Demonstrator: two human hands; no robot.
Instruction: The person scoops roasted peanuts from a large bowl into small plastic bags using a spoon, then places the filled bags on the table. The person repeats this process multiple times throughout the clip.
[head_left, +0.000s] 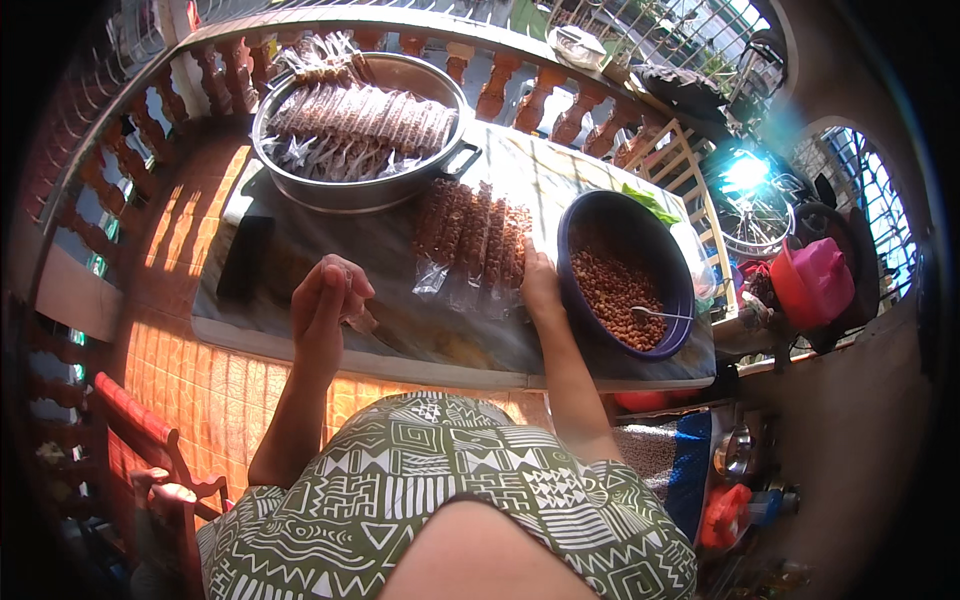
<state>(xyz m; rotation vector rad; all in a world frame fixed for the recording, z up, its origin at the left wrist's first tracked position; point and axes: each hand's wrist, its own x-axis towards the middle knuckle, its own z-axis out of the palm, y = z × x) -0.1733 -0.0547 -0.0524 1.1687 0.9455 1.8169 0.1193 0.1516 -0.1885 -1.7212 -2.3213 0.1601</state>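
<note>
My left hand is raised over the near left part of the marble-patterned table, its fingers closed on a piece of clear plastic. On the tabletop lies a row of narrow clear plastic bags of nuts, side by side, with their empty plastic ends towards me. My right hand rests against the right end of this row, fingertips at the last bag; whether it grips the bag is unclear. Just right of it stands a dark blue plastic basin of loose reddish-brown nuts, with a white spoon in them.
A large metal pot holding many filled bags stands at the back left. A dark oblong object lies at the left. Green leaves are behind the basin. A baluster railing runs behind the table; a red chair is lower left.
</note>
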